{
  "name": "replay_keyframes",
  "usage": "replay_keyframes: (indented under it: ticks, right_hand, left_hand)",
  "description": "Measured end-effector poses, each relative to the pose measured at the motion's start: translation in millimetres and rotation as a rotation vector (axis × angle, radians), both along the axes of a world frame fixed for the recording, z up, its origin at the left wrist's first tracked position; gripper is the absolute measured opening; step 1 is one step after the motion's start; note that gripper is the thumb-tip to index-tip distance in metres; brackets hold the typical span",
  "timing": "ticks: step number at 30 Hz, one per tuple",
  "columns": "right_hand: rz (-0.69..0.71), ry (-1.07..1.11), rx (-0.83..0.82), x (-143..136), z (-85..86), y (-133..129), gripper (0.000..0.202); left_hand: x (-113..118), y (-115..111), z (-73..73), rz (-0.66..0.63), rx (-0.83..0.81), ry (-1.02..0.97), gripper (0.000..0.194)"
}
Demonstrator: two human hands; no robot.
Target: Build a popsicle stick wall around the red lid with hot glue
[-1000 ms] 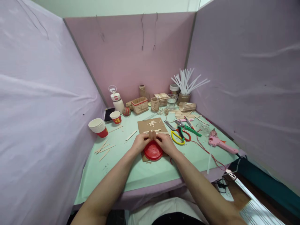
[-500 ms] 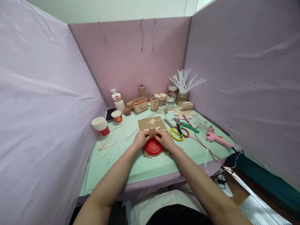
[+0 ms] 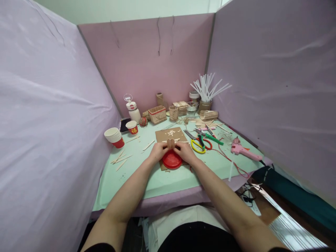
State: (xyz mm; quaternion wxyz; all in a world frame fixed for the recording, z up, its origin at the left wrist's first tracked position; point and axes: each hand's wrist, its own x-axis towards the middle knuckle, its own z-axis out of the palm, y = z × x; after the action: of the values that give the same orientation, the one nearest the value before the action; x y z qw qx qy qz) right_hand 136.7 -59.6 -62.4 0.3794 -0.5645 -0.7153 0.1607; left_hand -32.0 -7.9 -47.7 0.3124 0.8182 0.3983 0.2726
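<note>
Fingers pinching brown piece, small, upright

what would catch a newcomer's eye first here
Probably the bright red round dish at the middle of the green tabletop, with the left hand and right hand holding a small brown piece at its far side. After that, the fan of white sticks at the back right, then the pink glue gun lying near the right edge.

Your left hand and right hand hold a small brown piece between their fingertips, by the far edge of a red lid. Scissors and a pink glue gun lie to your right, stacked paper cups to your left.
</note>
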Motion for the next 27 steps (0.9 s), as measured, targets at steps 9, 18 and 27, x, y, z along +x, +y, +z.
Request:
replay_keyframes:
  ticks: [9,18,27]
  right_hand:
    - [-0.003,0.009,0.003,0.6,-2.1,0.9,0.017]
    - [-0.022,0.006,0.01,-1.4,-2.8,1.8,0.015]
    - [-0.194,-0.006,-0.001,4.3,4.9,6.2,0.016]
  left_hand:
    - [0.0,0.4,-2.2,0.006,0.021,0.002,0.023]
    - [0.1,1.0,-1.9,0.003,0.007,0.006,0.024]
    - [0.9,0.0,-1.5,0.012,0.033,0.015,0.021]
